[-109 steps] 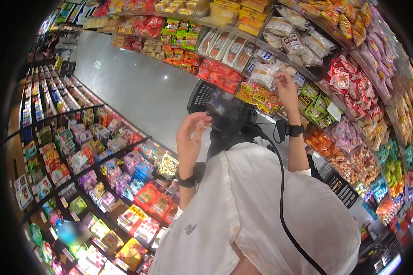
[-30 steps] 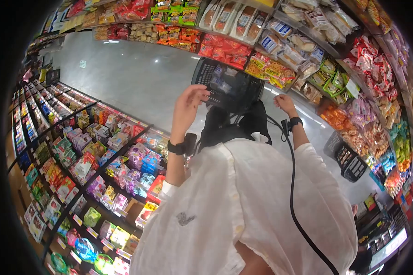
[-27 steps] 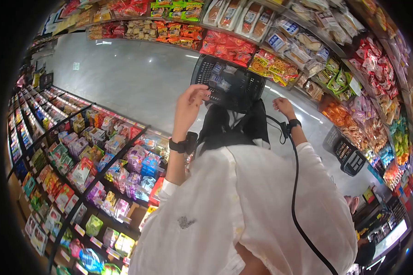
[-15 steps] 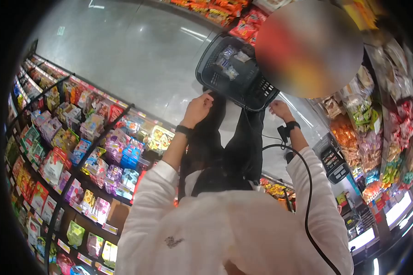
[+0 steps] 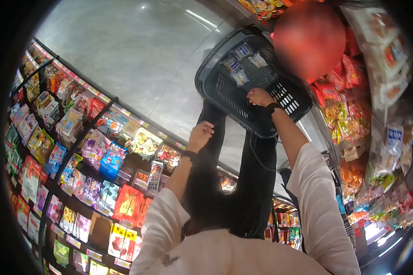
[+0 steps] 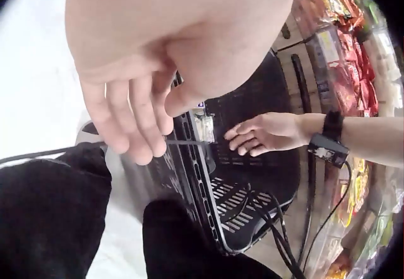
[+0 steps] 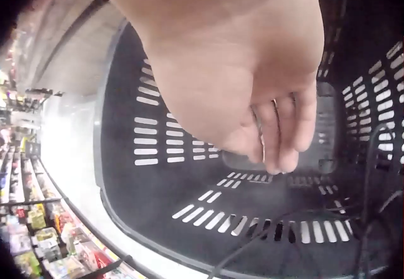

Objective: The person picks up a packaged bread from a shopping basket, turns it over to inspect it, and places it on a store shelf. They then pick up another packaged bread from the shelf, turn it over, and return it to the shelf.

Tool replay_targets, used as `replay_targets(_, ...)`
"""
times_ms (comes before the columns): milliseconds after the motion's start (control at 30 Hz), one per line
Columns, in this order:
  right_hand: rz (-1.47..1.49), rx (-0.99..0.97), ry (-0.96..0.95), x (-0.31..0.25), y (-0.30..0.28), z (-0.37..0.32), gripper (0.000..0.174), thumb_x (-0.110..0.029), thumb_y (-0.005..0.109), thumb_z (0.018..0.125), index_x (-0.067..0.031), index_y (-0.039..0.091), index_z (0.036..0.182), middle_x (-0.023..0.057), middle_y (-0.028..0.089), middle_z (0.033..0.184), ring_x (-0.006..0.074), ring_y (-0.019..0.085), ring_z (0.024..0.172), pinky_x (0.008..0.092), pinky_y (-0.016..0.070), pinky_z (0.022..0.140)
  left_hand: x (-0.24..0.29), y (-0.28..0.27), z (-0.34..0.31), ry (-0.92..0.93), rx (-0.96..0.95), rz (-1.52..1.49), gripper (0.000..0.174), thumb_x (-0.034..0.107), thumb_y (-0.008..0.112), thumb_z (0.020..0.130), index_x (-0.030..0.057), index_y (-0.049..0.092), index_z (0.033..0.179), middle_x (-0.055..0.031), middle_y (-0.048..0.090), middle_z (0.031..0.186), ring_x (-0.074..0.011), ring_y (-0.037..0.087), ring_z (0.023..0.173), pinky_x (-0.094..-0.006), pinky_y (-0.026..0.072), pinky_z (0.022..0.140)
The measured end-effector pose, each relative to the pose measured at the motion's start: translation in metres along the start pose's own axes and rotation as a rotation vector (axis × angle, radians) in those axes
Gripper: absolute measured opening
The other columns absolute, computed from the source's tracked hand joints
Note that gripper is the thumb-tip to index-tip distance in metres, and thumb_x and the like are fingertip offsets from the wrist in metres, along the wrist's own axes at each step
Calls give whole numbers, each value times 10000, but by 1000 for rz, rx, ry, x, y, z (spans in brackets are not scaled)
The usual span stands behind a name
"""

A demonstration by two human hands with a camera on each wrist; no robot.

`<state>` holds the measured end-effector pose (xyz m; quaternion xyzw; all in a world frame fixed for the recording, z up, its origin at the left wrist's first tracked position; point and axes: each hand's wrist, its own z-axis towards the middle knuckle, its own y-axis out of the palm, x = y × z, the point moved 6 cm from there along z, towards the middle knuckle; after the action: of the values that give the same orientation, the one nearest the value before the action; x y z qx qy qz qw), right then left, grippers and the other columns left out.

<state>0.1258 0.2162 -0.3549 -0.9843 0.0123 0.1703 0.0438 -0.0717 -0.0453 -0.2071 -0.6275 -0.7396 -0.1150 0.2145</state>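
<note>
**Right hand in the basket, packets beyond my fingertips**

My left hand (image 5: 201, 135) hangs nearest, fingers loosely curled on nothing, above my dark trousers (image 5: 257, 183) and just short of the rim. My right hand (image 5: 260, 97) is closer to the goods, fingers relaxed and empty over the floor of the black slotted plastic shopping basket (image 5: 228, 91). The small clear-wrapped packets (image 5: 240, 75) lie further on, at its far end, with nothing between. Snack-packed shelves (image 5: 78, 137) flank the aisle

The right hand (image 5: 260, 97) has come down and now reaches inside the black basket (image 5: 225, 89).
</note>
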Motion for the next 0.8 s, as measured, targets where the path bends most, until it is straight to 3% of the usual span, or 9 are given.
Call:
replay_targets(100,-48,105,-46,0,13,46,258,-174,567,983,-22,728,1116,141,769,1060,291,737,921,398,574,823,-17,33,26,101,52,-256,196,37,529,979,29,706,1062,-91,768,849,-193,744,764,-324,586,715)
replay_targets(167,-203,199,-46,-6,10,72,285,-201,575,978,-60,724,1175,175,756,1180,376,722,1074,448,560,925,-23,57,38,70,59,-248,167,53,528,998,31,689,1036,-88,764,836,-191,743,762,-324,579,712)
replay_targets(267,-131,195,52,-2,14,119,351,-255,607,962,-140,706,1278,190,707,1301,450,639,1221,491,502,1052,-3,71,42,10,96,-201,206,127,510,1047,13,673,995,-95,741,809,-180,736,768,-316,576,715)
replay_targets(367,-81,234,-71,-8,13,163,419,-302,642,954,-178,685,1352,231,636,1410,446,582,1316,488,476,1107,-2,74,55,-39,133,-92,149,144,564,1030,13,633,1019,-116,735,816,-196,751,794,-327,572,733)
replay_targets(467,-230,438,-249,-1,25,223,438,-328,674,945,-264,686,1378,266,473,1571,485,420,1458,528,399,1186,0,72,67,7,171,-46,116,93,609,991,35,597,1091,-116,729,793,-231,741,755,-351,559,724)
replay_targets(567,-355,450,-236,-18,32,243,538,-256,697,890,-326,660,1423,333,353,1614,538,308,1507,609,351,1202,-5,60,65,10,100,-65,209,85,653,960,48,581,1153,-120,721,786,-258,737,745,-365,556,725)
replay_targets(667,-206,388,-64,-23,38,243,511,-345,726,908,-366,655,1413,279,286,1668,527,253,1535,679,234,1231,4,55,63,11,14,-23,280,116,689,951,65,586,1206,-127,734,833,-274,751,786,-371,564,748)
replay_targets(767,-313,303,-29,-39,32,240,537,-359,706,914,-376,630,1446,283,234,1687,534,189,1554,733,236,1202,7,54,59,27,21,15,268,125,671,962,67,596,1212,-135,734,839,-298,745,777,-390,564,740)
replay_targets(800,-322,355,-20,-48,29,237,526,-356,706,911,-365,638,1433,281,300,1654,514,245,1540,701,274,1199,7,50,61,34,27,24,264,128,666,965,68,598,1213,-136,732,837,-302,743,775,-394,563,738)
